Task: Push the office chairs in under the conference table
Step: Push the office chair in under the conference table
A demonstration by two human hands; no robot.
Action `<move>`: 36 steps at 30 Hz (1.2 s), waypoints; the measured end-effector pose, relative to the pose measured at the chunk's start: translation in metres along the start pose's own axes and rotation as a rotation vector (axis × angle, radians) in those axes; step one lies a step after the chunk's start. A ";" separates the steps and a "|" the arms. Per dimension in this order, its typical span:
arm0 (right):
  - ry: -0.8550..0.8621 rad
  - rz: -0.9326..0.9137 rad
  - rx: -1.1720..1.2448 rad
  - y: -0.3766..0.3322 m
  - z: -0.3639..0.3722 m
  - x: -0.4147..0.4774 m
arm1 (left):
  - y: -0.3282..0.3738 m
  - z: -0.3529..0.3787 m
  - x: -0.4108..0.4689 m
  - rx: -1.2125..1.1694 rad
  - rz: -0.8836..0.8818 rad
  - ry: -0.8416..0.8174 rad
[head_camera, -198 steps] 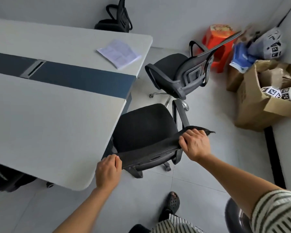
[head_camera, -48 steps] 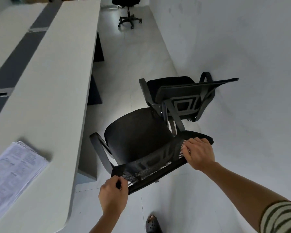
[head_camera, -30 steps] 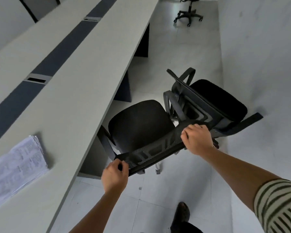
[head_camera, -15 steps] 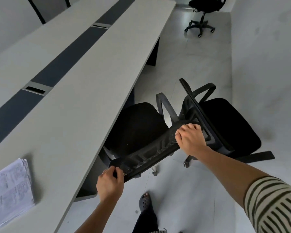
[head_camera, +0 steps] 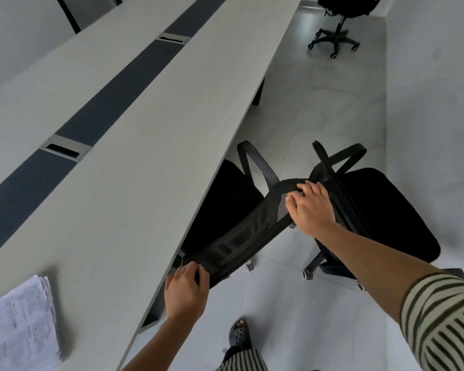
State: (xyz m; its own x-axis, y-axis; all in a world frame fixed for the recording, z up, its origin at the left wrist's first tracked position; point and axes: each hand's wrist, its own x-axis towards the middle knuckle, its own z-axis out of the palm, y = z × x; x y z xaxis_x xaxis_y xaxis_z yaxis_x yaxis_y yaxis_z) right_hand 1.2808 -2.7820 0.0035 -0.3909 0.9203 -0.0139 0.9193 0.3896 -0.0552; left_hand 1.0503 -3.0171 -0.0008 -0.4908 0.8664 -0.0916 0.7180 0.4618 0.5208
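Under the long right edge of the pale grey bench (head_camera: 145, 162), the black mesh-backed office chair (head_camera: 247, 231) sits with most of its seat tucked beneath the top. One curved armrest and the backrest stand clear of the edge. My left hand (head_camera: 186, 293) grips the near end of the backrest's top rim, fingers curled over it, close to the bench edge. My right hand (head_camera: 310, 207) holds the far end of the same rim, fingers wrapped over the mesh.

Just beside that hand, a second black office chair (head_camera: 381, 210) stands out on the grey tiled floor (head_camera: 332, 108), its backrest turned towards the first chair; whether the two touch I cannot tell. A third black swivel chair (head_camera: 338, 22) stands well apart, past the far end of the bench.

A dark blue strip (head_camera: 91, 121) with metal cable hatches (head_camera: 65, 148) runs along the middle of the bench, and a stack of printed paper (head_camera: 19, 325) lies near its near end. My dark perforated shoe (head_camera: 239, 333) is on the floor below, and a striped sleeve (head_camera: 445, 325) covers my right upper arm.
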 end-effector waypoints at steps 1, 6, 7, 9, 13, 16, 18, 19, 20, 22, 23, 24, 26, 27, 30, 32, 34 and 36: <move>-0.003 0.011 0.048 -0.002 -0.002 -0.003 | 0.003 -0.004 0.003 0.014 0.010 -0.007; 0.005 -0.024 0.395 0.010 -0.019 -0.052 | 0.031 -0.009 0.012 0.040 0.048 -0.109; 0.002 0.027 0.479 0.017 -0.026 -0.067 | 0.045 -0.009 0.013 0.008 0.095 -0.132; -0.010 0.138 0.601 0.036 -0.037 -0.097 | 0.079 -0.006 0.012 -0.032 0.206 -0.176; 0.031 0.343 0.661 0.086 -0.048 -0.154 | 0.151 0.011 0.009 -0.170 0.336 -0.224; 0.165 0.401 0.611 0.115 -0.049 -0.179 | 0.199 0.030 0.011 -0.213 0.431 -0.252; 0.226 0.423 0.573 0.127 -0.045 -0.181 | 0.225 0.043 0.018 -0.218 0.489 -0.266; 0.239 0.443 0.564 0.131 -0.042 -0.180 | 0.237 0.050 0.023 -0.209 0.523 -0.279; 0.242 0.468 0.565 0.133 -0.040 -0.178 | 0.247 0.056 0.028 -0.197 0.552 -0.294; 0.228 0.508 0.581 0.134 -0.034 -0.173 | 0.266 0.064 0.041 -0.167 0.598 -0.302; 0.216 0.519 0.589 0.133 -0.031 -0.169 | 0.275 0.066 0.050 -0.144 0.620 -0.296; 0.197 0.522 0.588 0.131 -0.028 -0.164 | 0.285 0.069 0.060 -0.118 0.646 -0.291; 0.148 0.521 0.555 0.126 -0.017 -0.154 | 0.303 0.076 0.088 -0.058 0.698 -0.289; 0.121 0.530 0.533 0.123 -0.010 -0.148 | 0.311 0.080 0.104 -0.019 0.727 -0.293; 0.051 0.624 0.438 0.117 0.008 -0.131 | 0.331 0.106 0.159 0.223 0.870 -0.375; 0.018 0.683 0.350 0.119 0.015 -0.122 | 0.335 0.126 0.197 0.438 0.908 -0.473; -0.050 0.737 0.338 0.120 0.013 -0.110 | 0.328 0.139 0.230 0.587 0.901 -0.546; -0.083 0.742 0.329 0.121 0.017 -0.096 | 0.317 0.143 0.254 0.641 0.924 -0.546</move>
State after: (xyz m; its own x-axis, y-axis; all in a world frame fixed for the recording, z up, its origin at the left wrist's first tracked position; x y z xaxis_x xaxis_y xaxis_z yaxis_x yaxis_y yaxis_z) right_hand 1.4286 -2.8234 -0.0185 0.3003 0.9243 -0.2355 0.8851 -0.3620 -0.2924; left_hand 1.2244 -2.6236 0.0195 0.4835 0.8101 -0.3316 0.8705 -0.4846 0.0853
